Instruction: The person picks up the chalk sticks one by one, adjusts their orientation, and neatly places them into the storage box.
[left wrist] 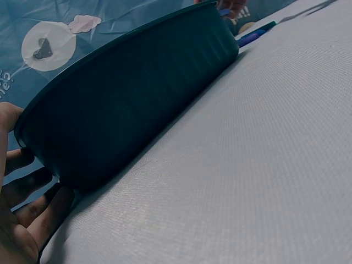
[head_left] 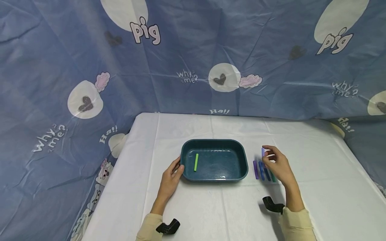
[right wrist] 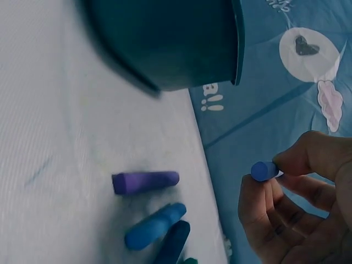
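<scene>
A dark teal rectangular tub [head_left: 214,178] stands on the white cloth, with a light green crayon-like stick [head_left: 196,162] lying inside on its left. My left hand [head_left: 170,181] grips the tub's left end, thumb at the rim and fingers against the outer wall. To the right of the tub, my right hand [head_left: 278,166] pinches a periwinkle crayon-like stick [right wrist: 264,171] between thumb and fingertips, raised above the cloth. Below it lie a purple stick [right wrist: 146,182], a blue stick [right wrist: 155,225], a dark blue stick [right wrist: 172,245] and a green stick [head_left: 273,177], partly hidden by the hand.
White cloth [head_left: 193,214] covers the table. A blue printed curtain [head_left: 193,40] hangs behind it and along both sides. Black camera mounts [head_left: 169,227] sit at the wrists, beside the beige sleeves [head_left: 297,222].
</scene>
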Tool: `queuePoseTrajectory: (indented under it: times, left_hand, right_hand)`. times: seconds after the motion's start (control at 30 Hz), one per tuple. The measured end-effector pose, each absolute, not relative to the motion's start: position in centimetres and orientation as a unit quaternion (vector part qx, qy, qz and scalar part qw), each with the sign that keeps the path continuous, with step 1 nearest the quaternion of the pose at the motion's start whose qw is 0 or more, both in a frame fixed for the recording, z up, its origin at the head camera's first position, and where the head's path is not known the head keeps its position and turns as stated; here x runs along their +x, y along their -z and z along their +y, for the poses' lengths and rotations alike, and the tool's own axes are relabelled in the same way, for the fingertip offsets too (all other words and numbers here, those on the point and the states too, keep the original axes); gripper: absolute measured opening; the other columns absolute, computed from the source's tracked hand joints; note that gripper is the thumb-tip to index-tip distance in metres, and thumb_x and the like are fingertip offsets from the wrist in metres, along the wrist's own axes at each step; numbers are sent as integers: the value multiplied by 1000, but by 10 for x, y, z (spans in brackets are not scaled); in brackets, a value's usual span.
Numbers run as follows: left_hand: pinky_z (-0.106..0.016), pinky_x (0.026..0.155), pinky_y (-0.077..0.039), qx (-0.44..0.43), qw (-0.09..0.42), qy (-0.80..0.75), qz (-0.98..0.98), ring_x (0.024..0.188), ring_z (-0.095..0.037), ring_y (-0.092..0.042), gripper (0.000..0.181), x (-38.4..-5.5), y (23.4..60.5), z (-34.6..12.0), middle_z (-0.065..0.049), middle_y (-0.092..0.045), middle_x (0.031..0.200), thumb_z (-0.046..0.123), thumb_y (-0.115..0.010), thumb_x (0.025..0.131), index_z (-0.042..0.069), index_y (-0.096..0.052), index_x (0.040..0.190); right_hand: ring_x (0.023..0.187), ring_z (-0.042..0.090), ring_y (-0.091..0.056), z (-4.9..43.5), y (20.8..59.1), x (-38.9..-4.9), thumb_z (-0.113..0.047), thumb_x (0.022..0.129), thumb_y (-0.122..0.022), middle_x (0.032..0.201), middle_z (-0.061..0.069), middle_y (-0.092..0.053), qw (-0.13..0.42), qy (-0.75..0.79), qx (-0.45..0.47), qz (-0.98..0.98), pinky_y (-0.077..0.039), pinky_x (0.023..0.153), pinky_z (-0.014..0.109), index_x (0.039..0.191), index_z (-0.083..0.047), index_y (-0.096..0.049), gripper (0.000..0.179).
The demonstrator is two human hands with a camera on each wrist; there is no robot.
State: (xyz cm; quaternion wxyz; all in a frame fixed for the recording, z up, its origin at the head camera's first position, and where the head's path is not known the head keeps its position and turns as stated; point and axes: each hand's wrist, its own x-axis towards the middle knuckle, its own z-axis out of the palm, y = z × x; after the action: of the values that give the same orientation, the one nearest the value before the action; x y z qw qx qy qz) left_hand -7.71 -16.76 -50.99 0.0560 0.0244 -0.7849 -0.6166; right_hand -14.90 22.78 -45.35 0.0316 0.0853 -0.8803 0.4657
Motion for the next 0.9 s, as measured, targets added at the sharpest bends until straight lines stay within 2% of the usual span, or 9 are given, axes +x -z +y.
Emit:
queuePoseTrajectory:
  times: [0.23, 0.53, 0.9]
  left_hand:
    - [-31, 97, -49, 12, 43, 606, -794, 127, -26, -51, 49, -66, 476, -163, -16, -50, 140, 27, -52, 98, 6, -43, 141]
    - [-31, 97, -49, 20, 38, 608, -793, 128, -23, -51, 49, -68, 474, -163, -13, -50, 140, 30, -53, 98, 10, -44, 141]
    - [-31, 97, -49, 25, 34, 612, -790, 128, -24, -51, 48, -66, 474, -163, -14, -50, 140, 28, -53, 97, 9, -44, 141]
  right_hand:
    - [76, -1, -58, 222, 449, -152, -4, 89, -55, 100, 14, -56, 33, -473, 97, -875, -56, 59, 26, 130, -5, -52, 41]
    - [78, 3, -58, 213, 445, -156, -1, 89, -57, 102, 15, -57, 35, -484, 103, -868, -54, 59, 20, 132, -5, -51, 44]
    - [72, 2, -59, 202, 445, -155, -1, 87, -56, 98, 13, -57, 42, -483, 101, -869, -53, 58, 21, 128, -9, -53, 42]
